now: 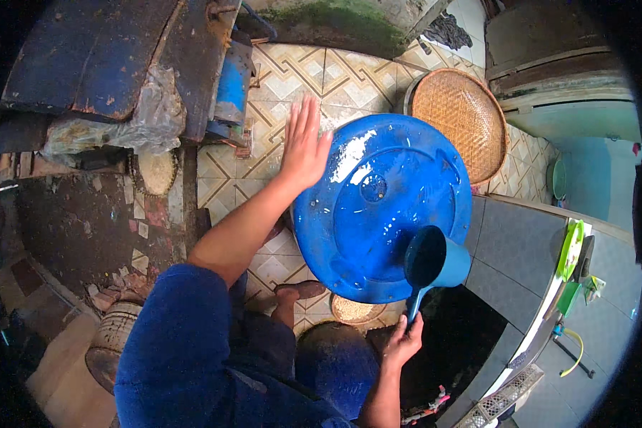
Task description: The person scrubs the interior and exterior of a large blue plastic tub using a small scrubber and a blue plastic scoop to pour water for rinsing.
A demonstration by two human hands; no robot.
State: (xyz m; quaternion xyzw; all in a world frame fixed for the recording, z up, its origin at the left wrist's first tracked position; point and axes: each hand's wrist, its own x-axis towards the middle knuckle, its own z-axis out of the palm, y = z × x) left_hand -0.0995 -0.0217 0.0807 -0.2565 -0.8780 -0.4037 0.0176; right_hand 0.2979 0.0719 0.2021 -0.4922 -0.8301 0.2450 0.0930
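Note:
In front of me is a large round blue drum lid with white residue smeared on its far left part and white drops near the middle. My left hand is held flat with its fingers stretched out, at the lid's left edge; I cannot tell whether it touches. My right hand is closed around the handle of a blue water dipper. The dipper is tilted over the lid's near right edge, its dark mouth turned to the left. What is inside the dipper is too dark to make out.
A woven bamboo tray leans behind the lid. Pale grain fills a basket below it, near a dark blue drum. A dark basin and grey tiled counter lie right. A worn blue machine stands far left.

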